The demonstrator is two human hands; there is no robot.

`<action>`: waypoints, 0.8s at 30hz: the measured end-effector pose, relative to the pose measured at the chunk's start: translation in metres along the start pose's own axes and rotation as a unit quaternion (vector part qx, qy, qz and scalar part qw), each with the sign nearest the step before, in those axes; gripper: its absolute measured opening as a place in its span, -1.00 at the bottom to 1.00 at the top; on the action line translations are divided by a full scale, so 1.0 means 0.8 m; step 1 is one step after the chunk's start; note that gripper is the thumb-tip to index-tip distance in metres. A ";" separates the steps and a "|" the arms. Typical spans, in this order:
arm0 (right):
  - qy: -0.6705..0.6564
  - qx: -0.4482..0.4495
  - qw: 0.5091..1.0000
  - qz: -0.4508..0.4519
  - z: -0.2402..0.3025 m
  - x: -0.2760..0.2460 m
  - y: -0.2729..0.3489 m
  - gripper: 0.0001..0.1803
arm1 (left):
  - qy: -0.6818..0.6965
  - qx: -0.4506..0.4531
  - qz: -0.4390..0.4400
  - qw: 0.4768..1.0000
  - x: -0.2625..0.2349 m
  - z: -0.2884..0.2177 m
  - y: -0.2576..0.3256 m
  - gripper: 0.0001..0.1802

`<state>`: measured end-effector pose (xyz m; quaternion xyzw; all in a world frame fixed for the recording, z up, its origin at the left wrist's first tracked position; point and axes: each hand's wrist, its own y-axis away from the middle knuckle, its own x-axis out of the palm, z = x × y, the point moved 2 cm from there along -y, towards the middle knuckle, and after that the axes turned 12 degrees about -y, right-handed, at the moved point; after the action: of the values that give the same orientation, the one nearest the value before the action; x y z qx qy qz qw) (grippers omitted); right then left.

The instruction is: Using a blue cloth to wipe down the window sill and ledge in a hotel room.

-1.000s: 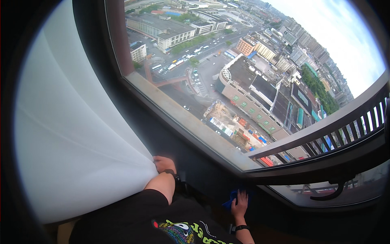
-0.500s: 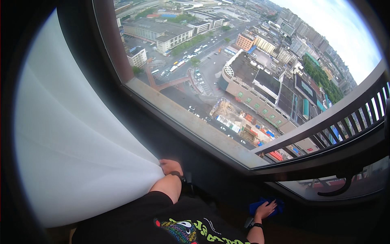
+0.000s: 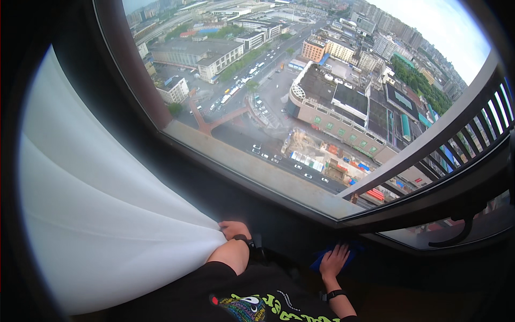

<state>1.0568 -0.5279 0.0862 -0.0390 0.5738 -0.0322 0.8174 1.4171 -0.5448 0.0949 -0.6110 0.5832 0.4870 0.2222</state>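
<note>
Below the right end of the window sill [image 3: 300, 197], note the blue cloth [image 3: 353, 253] directly beneath the flat, unclenched right grip [image 3: 334, 261], the nearer of the two; long axis not discernible. Below the sill's middle, find the left grip [image 3: 235, 230] closed on the gathered edge of the white curtain [image 3: 129, 236]. Farther below the sill, observe creased green lettering [image 3: 274, 304] on the black shirt [image 3: 179, 292].

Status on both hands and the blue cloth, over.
Left hand gripping white curtain. Right hand spread on blue cloth. Window handle off to the cloth's right.
</note>
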 end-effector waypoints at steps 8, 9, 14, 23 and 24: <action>-0.105 -0.338 0.924 0.144 0.139 0.021 -0.034 -0.37 | 0.012 -0.002 0.005 1.000 0.011 0.011 -0.003 -0.31; -0.113 -0.359 0.914 0.152 0.154 0.025 -0.040 -0.37 | 0.013 -0.004 0.004 1.000 0.015 0.015 -0.006 -0.31; -0.133 -0.388 0.898 0.159 0.183 0.039 -0.055 -0.40 | 0.027 -0.002 0.012 1.000 0.014 0.006 0.001 -0.30; -0.149 -0.345 0.911 0.168 0.086 0.001 -0.039 -0.44 | 0.043 -0.012 0.014 0.999 0.020 0.017 -0.012 -0.30; -0.140 -0.325 0.921 0.160 0.065 -0.008 -0.036 -0.43 | 0.045 -0.013 0.014 0.999 0.021 0.020 -0.016 -0.30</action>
<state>1.1038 -0.5547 0.1127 -0.2144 0.4307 0.2934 0.8261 1.4210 -0.5371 0.0698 -0.6270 0.5948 0.4696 0.1806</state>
